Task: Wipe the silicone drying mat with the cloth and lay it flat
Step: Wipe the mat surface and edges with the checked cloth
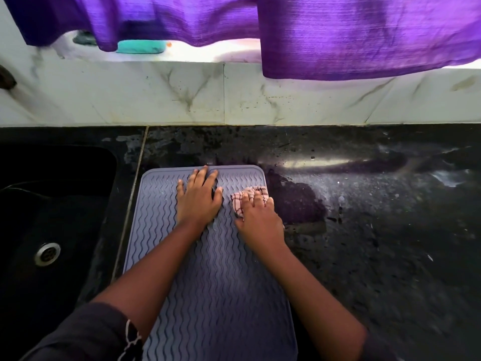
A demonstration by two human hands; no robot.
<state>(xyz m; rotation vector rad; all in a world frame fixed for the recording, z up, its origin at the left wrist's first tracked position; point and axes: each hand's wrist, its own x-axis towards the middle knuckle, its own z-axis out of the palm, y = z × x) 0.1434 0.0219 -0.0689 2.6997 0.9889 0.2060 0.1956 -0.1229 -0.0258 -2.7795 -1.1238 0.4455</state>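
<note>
A grey silicone drying mat with wavy ridges lies flat on the black counter, its far edge toward the wall. My left hand presses palm-down on the mat's far middle, fingers spread. My right hand rests on a crumpled pink checked cloth at the mat's far right edge, fingers curled over it. Part of the cloth is hidden under that hand.
A black sink with a metal drain lies left of the mat. The black stone counter to the right is wet and speckled. Purple curtains hang over the marble backsplash; a teal soap bar sits on the sill.
</note>
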